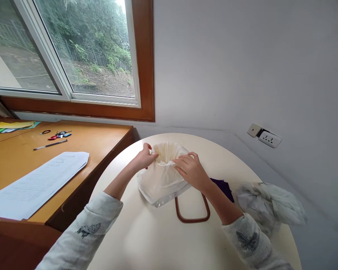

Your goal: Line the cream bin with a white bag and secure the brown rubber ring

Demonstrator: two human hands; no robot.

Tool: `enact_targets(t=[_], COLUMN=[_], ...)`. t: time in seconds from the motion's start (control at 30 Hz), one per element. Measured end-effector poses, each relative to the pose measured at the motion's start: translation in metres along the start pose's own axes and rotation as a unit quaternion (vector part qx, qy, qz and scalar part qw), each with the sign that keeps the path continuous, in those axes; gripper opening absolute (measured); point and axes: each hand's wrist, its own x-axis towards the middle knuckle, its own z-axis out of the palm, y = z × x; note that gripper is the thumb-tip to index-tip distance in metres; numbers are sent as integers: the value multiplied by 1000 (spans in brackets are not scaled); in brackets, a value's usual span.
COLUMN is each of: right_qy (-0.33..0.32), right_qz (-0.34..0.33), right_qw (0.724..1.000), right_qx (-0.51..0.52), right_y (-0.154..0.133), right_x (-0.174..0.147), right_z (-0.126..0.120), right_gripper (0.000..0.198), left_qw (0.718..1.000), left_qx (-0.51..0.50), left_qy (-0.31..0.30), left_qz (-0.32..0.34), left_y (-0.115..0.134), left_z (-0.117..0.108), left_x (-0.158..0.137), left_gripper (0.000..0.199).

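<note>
A white translucent plastic bag point(163, 180) stands on the round table, its mouth open and folded outward over a round shape that the bag covers. At the left of the rim, my left hand point(145, 157) grips the plastic between thumb and fingers. My right hand point(192, 170) is closed on the rim's right side, fingertips over the edge. Near the bag's lower right lies a brown rounded frame point(193, 220), partly hidden by the bag and my right forearm. Behind that forearm shows a dark purple cloth point(223, 187).
A knotted translucent bag point(273, 206) lies at the right edge of the round cream table point(146, 240). To the left, a wooden desk point(101, 138) holds papers point(50, 180), a pen point(50, 145) and keys point(60, 135). A wall with a socket point(270, 139) stands behind.
</note>
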Motion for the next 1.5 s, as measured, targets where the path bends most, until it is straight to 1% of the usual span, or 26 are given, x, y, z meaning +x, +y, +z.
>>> enact_targets(t=[0.1,0.17,0.23,0.3,0.37,0.43,0.5,0.57,0.6,0.67,0.73,0.8,0.87,0.97,1.03,1.07,1.1,1.17,1.2,1.3,1.37,1.47,1.5], right_qy=[23,43,51,44,30,28,42,39,16,-58,-123,-156,-161,-148,-152,-161,-172,-193,-202,-215,-227,-241,-240], right_qz=[1,-1,-7,-17,-26,-24,-2,41,67,110,132,141,140,137,145,153,162,176,180,173,162,147,142], right_qw=[1000,999,999,999,998,997,994,991,990,986,979,974,976,979,978,975,972,965,963,961,960,959,960], right_qx=[10,12,14,23,41,67,99,122,125,115,99,80,55,14,-1,-5,-7,-7,-7,-3,5,17,21], right_y=[-1,-4,-7,-11,-16,-23,-30,-35,-37,-38,-36,-32,-28,-24,-24,-25,-25,-27,-27,-26,-22,-10,-6], right_x=[-10,-17,-24,-28,-31,-30,-25,-15,-8,5,17,24,26,25,25,26,27,31,33,38,41,44,45], right_z=[7,10,10,8,3,-5,-13,-19,-20,-19,-13,-3,7,18,22,23,23,23,23,29,40,62,70], right_gripper=[17,16,16,20,26,31,30,27,26,25,24,21,19,32,39,38,32,15,13,18,15,6,11], left_qw=[1000,999,996,991,985,978,972,970,969,969,968,967,966,965,964,964,964,964,964,966,965,961,961], left_qx=[-21,-40,-66,-78,-51,-2,28,39,43,50,58,63,66,64,59,57,54,49,47,44,44,39,35], left_qy=[2,11,33,68,115,155,172,168,164,156,149,145,141,135,137,139,142,144,141,127,122,134,137], left_qz=[12,28,55,90,121,140,156,172,178,188,193,200,208,217,218,218,218,219,220,223,228,237,239], left_y=[-3,-3,-1,2,4,6,6,8,8,10,11,12,11,8,7,7,6,7,8,10,10,9,9], left_z=[4,6,9,12,16,20,24,28,30,32,33,33,32,33,33,34,34,35,35,37,38,41,42], left_x=[1,-3,-8,-15,-21,-27,-32,-36,-37,-41,-44,-46,-48,-49,-49,-49,-49,-50,-50,-51,-51,-52,-52], left_gripper=[30,33,40,43,44,45,48,52,53,55,56,56,55,56,56,57,57,56,56,56,57,57,56])
